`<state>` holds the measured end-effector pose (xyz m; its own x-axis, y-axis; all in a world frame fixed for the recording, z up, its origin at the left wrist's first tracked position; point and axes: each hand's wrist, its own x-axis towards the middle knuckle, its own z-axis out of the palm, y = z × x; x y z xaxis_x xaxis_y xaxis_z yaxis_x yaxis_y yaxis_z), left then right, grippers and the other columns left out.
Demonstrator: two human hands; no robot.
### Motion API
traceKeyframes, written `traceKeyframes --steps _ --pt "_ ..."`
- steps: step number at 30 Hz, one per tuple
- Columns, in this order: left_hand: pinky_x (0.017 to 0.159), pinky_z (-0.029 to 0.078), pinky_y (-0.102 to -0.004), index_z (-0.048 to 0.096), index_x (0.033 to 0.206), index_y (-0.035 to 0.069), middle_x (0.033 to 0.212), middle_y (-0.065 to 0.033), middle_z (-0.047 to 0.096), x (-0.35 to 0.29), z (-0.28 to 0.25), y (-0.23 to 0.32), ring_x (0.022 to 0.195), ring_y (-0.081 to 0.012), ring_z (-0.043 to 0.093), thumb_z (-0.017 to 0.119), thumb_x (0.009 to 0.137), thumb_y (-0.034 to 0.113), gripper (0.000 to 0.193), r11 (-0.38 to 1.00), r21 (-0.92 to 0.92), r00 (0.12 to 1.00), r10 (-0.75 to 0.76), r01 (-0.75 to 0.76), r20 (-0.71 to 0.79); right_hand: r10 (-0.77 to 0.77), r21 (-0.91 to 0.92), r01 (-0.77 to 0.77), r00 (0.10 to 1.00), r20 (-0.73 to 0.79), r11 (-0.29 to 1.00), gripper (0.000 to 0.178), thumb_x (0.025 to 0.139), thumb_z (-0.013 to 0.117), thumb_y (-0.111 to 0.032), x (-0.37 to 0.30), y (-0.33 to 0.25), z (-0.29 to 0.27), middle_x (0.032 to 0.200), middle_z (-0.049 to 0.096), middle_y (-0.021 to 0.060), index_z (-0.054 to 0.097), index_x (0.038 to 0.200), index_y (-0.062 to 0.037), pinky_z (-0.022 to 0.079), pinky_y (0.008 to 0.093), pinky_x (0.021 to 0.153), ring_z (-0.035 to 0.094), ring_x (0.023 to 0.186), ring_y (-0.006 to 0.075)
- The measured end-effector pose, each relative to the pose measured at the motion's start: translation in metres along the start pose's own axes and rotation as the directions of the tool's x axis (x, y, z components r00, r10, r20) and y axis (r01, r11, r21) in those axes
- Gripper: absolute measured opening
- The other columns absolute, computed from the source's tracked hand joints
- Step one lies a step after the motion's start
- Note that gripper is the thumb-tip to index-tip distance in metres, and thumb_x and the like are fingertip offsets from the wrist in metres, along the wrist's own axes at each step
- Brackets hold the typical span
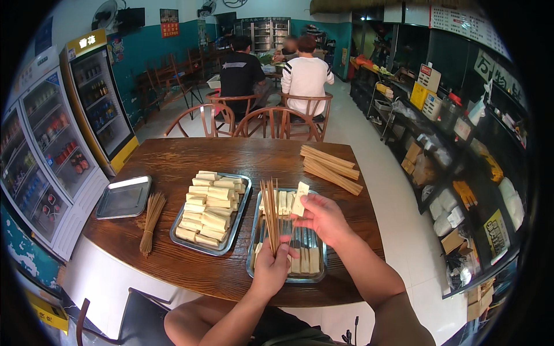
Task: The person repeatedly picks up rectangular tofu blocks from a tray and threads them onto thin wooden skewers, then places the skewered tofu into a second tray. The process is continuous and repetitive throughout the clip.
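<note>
My left hand [271, 268] grips a bunch of thin bamboo skewers [269, 210] that stand upright over a metal tray [254, 262]. My right hand [322, 218] pinches a pale flat tofu strip [300, 198] just right of the skewer tips. The tray under both hands holds several skewered tofu strips laid in rows. To its left a second metal tray [239, 222] is heaped with folded pale tofu pieces [210, 207].
An empty metal tray [124, 197] and a loose bundle of skewers [151, 222] lie at the table's left. Long paper-wrapped stick packs [330, 167] lie at the far right. Wooden chairs [277, 121], two seated people [304, 78], drink fridges [55, 150] and a shelf counter [461, 173] surround the round table [173, 161].
</note>
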<state>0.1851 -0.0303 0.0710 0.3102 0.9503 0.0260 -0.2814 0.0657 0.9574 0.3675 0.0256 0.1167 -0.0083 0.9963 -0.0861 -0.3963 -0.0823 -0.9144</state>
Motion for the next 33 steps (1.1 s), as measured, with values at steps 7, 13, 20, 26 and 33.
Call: traceKeyframes --steps 7,13,20,26,33 --pt "0.045 0.04 -0.0214 0.048 0.123 0.004 0.092 -0.0144 0.069 -0.013 -0.027 0.007 0.048 -0.0076 0.046 0.041 0.107 0.01 0.019 0.983 -0.002 0.982 -0.182 0.182 -0.058 0.132 -0.198 -0.192 0.951 -0.28 0.961 0.038 0.094 0.069 -0.033 0.036 -0.018 -0.077 0.109 0.067 0.0096 0.063 0.117 -0.0026 0.059 0.0369 0.074 0.069 0.091 0.0221" --pt "0.041 0.036 -0.0215 0.049 0.117 0.005 0.089 -0.0158 0.068 -0.026 -0.058 0.012 0.046 -0.0076 0.045 0.042 0.106 0.009 0.014 0.986 -0.091 0.979 -0.151 0.139 -0.136 0.171 -0.581 -0.312 0.943 -0.285 0.751 0.038 0.093 0.07 -0.031 0.072 -0.001 -0.087 0.094 0.068 0.0064 0.066 0.116 -0.0012 0.051 0.0301 0.06 0.065 0.077 0.0155" --pt "0.04 0.032 -0.0207 0.05 0.116 0.005 0.087 -0.0156 0.067 -0.037 -0.068 0.024 0.046 -0.0075 0.042 0.041 0.106 0.009 0.014 0.988 -0.091 0.975 -0.136 0.121 -0.175 -0.071 -0.677 -0.231 0.919 -0.387 0.698 0.037 0.09 0.072 -0.021 0.083 0.017 -0.071 0.081 0.066 0.0106 0.058 0.114 0.0031 0.048 0.0313 0.047 0.062 0.057 0.0158" --pt "0.039 0.032 -0.0209 0.05 0.116 0.005 0.086 -0.0153 0.067 -0.035 -0.083 0.022 0.046 -0.0075 0.041 0.042 0.106 0.01 0.014 0.99 -0.119 0.977 -0.093 0.07 -0.193 -0.018 -0.742 -0.239 0.947 -0.32 0.626 0.033 0.09 0.072 -0.024 0.073 0.015 -0.066 0.073 0.067 0.0109 0.065 0.106 0.0038 0.05 0.0337 0.047 0.065 0.057 0.0175" --pt "0.038 0.03 -0.0204 0.054 0.115 0.006 0.081 -0.0112 0.065 -0.034 -0.111 0.027 0.046 -0.0071 0.041 0.044 0.106 0.014 0.015 0.983 -0.178 0.943 -0.016 -0.046 -0.332 -0.113 -0.972 -0.187 0.972 -0.204 0.145 0.035 0.089 0.071 -0.03 0.072 0.004 -0.054 0.076 0.07 0.0152 0.071 0.096 0.0034 0.053 0.0381 0.056 0.067 0.058 0.0238"
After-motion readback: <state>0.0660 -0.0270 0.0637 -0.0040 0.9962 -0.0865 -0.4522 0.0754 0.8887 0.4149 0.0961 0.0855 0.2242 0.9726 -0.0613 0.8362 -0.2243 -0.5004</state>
